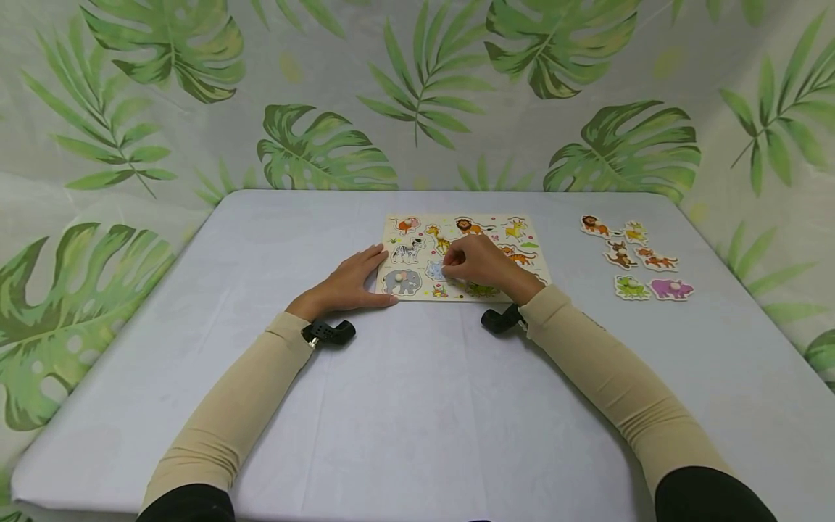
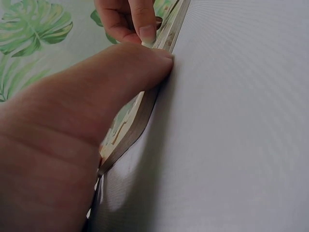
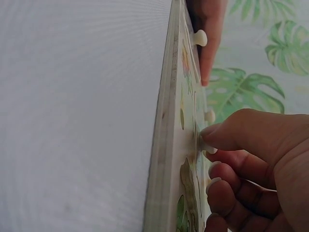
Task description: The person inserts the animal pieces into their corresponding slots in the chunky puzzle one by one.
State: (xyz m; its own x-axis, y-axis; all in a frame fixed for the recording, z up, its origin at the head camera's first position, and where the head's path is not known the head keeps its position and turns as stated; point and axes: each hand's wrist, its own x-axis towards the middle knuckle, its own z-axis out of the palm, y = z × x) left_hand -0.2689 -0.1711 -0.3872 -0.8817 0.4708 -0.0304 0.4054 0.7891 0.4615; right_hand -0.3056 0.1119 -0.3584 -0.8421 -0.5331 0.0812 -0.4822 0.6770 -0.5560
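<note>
A wooden animal peg puzzle board (image 1: 435, 217) lies flat near the table's middle. My left hand (image 1: 346, 283) rests at its left side, fingers extended along the edge and thumb against the near left corner. Over the board's middle, my right hand (image 1: 479, 261) pinches the white knob (image 3: 209, 149) of a light blue animal puzzle piece (image 1: 433, 270) between thumb and index finger. Part of that piece is covered by the fingertips. Beside it sit a grey elephant (image 1: 402, 282) and a zebra (image 1: 407, 251), with a giraffe (image 1: 438, 239) just above.
Loose puzzle pieces lie on the white table (image 1: 391, 406) right of the board: a lion (image 1: 595, 225), a purple hippo (image 1: 672, 289), a green animal (image 1: 631, 288) and several others. Leaf-patterned cloth (image 1: 443, 87) hangs behind the table.
</note>
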